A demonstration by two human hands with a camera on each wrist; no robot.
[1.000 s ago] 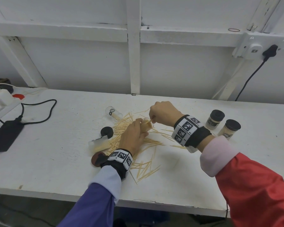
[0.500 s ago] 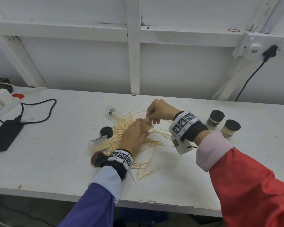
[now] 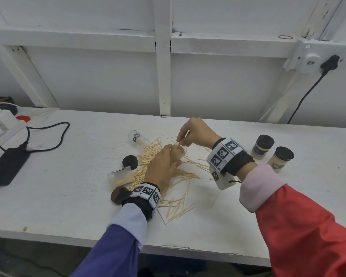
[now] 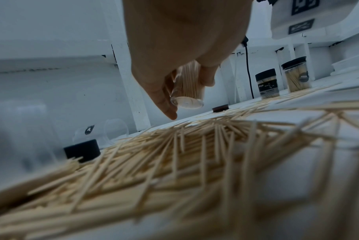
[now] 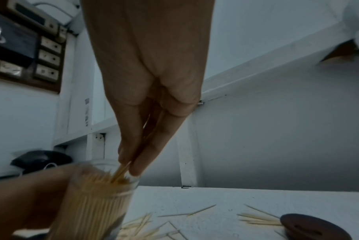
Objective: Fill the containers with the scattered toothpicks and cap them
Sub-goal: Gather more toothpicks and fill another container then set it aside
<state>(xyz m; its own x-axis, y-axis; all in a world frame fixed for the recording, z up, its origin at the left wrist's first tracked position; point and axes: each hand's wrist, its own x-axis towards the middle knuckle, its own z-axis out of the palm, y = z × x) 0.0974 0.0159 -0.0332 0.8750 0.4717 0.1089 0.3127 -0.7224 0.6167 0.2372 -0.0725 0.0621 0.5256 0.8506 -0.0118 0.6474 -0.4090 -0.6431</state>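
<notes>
Clear plastic cylindrical container (image 3: pixel 177 154): loading a pinch of thin pale wooden toothpicks (image 5: pixel 121 172) into its open mouth.

The left hand (image 3: pixel 162 166) wraps the nearly full container, clamped on its wall, lifted just above the scattered toothpick pile (image 3: pixel 174 188) at mid-surface, well apart from the two capped jars (image 3: pixel 272 152) toward the right edge. The right hand (image 3: pixel 196 132) pinches the bundle from above, fingertips (image 5: pixel 137 167) at the rim. Recommended: hold the container steady and near upright, align the bundle with the packed sticks, release only once the tips seat; a tilted bundle will likely jam.
</notes>
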